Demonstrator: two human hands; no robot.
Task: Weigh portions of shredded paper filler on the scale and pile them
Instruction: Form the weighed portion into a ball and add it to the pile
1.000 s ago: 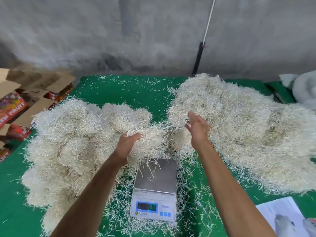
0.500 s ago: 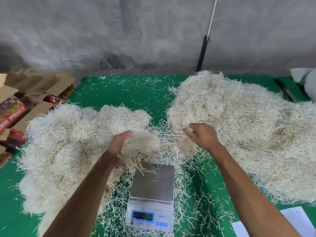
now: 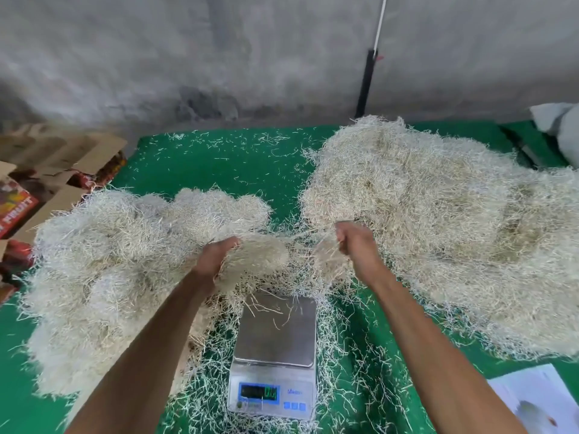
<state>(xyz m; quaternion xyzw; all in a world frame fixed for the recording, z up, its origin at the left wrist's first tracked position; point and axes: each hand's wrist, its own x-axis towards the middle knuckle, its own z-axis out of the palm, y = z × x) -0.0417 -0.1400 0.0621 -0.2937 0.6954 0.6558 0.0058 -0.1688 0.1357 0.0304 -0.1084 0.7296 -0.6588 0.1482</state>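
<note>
L hand [image 3: 219, 256] grips a wad [image 3: 257, 261] of shredded paper, fingers curled into it, held above the far edge of the scale [image 3: 274, 355]; R hand [image 3: 354, 242] is clenched on a smaller tuft [image 3: 327, 261], fist knuckles-up, just beside the near-left edge of the R pile [image 3: 438, 230]; thin strands stretch between wad and tuft, so the two handfuls are partly joined; both forearms come in from the near edge, one each side of the scale; scale sits on the green table [image 3: 219, 164] near the middle of its near edge, steel pan [image 3: 277, 330] bare except a few loose strands at its far end, display [image 3: 258, 393] lit but digits too blurred to read; loose shreds ring the scale and speckle the cloth toward the far edge; L pile [image 3: 103, 261] covers the table's left side, reaching the left edge and touching the wad's left side; R pile is bigger, runs from near the far edge over to the right edge; a white sheet [image 3: 532, 402] lies at the near-right corner; cardboard boxes [image 3: 47, 183] w/ red print stand off the left edge; a pale bag [image 3: 560, 130] at the far-right corner; grey wall [image 3: 250, 57] behind, w/ a black pole [image 3: 366, 83] against it.
</note>
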